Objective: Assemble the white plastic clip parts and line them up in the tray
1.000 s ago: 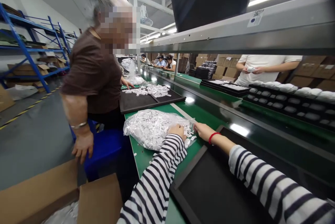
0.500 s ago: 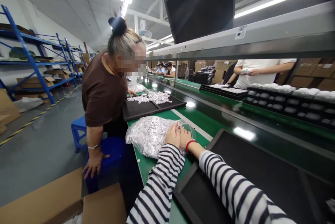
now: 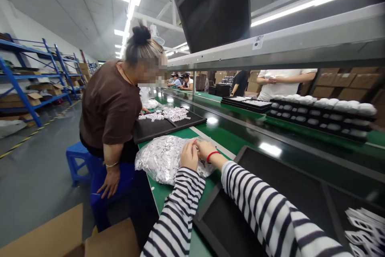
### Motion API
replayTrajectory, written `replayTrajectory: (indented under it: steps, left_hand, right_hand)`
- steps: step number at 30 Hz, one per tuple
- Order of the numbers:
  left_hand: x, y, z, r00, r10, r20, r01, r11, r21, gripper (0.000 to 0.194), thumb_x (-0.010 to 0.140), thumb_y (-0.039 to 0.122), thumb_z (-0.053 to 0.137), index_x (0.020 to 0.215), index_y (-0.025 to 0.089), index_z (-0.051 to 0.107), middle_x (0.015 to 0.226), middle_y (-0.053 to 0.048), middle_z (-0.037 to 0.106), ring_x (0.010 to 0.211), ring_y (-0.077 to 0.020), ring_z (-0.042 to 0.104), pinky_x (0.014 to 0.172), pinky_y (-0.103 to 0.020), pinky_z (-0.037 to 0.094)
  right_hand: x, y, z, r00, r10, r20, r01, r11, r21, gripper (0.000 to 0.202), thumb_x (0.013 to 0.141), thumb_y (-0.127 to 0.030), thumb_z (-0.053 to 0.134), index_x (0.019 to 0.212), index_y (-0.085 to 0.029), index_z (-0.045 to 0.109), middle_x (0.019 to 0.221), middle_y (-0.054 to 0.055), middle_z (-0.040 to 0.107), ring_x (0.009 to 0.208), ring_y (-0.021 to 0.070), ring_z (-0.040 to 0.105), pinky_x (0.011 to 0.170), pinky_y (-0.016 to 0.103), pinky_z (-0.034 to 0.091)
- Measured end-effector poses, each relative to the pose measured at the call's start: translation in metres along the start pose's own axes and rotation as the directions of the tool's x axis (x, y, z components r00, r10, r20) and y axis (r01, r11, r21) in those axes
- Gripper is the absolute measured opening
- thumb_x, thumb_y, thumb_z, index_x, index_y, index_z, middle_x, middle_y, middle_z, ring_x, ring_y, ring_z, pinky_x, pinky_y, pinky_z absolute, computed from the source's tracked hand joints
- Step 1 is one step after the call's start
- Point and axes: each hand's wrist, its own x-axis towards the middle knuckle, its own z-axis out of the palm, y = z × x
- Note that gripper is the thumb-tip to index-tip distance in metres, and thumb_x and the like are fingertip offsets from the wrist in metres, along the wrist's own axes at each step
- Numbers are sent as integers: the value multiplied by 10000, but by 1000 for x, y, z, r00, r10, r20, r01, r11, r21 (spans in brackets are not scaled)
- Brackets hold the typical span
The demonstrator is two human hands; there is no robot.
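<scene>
A clear plastic bag (image 3: 161, 158) full of small white parts lies bulging on the green table. My left hand (image 3: 189, 155) presses on its right end with the fingers curled round the plastic. Close against it, my right hand (image 3: 205, 150), with a red band at the wrist, pinches the bag's gathered end. Some fingertips are hidden behind the hands, so the exact grip there does not show. Below my right forearm lies a black tray (image 3: 282, 187); white flat parts (image 3: 365, 229) rest at its right end.
A co-worker in a brown shirt (image 3: 110, 102) leans over another black tray (image 3: 156, 130) holding white parts. Open cardboard boxes (image 3: 111, 241) stand at lower left, near blue stools (image 3: 78, 156). Across the line are stacked black trays (image 3: 319, 116) with white pieces. A metal beam (image 3: 288, 42) runs overhead.
The view has turned right, so the scene sits further left and white parts show in the near tray. My hands have drawn the bag's end together, fingers more bent.
</scene>
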Motion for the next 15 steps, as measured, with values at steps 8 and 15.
replayTrajectory:
  steps: [8,15]
  left_hand:
    - [-3,4,-3,999,14,43,-13,999,-33,402,993,258,242,1227,185,561,1142,-81,645,1066,-166,609,969,-334,484]
    - [-9,25,-1,952,208,225,-202,978,-51,305,879,206,415,1021,226,685,1031,-44,697,1016,-193,624,980,-372,470]
  right_hand:
    - [-75,21,-76,996,39,-83,-37,999,33,255,939,-398,531,1005,-165,612,929,42,650,850,188,622,780,372,498]
    - [-313,-12,-38,994,-76,-83,82,994,70,87,858,-354,569,811,-283,552,778,-9,651,677,176,644,566,262,400]
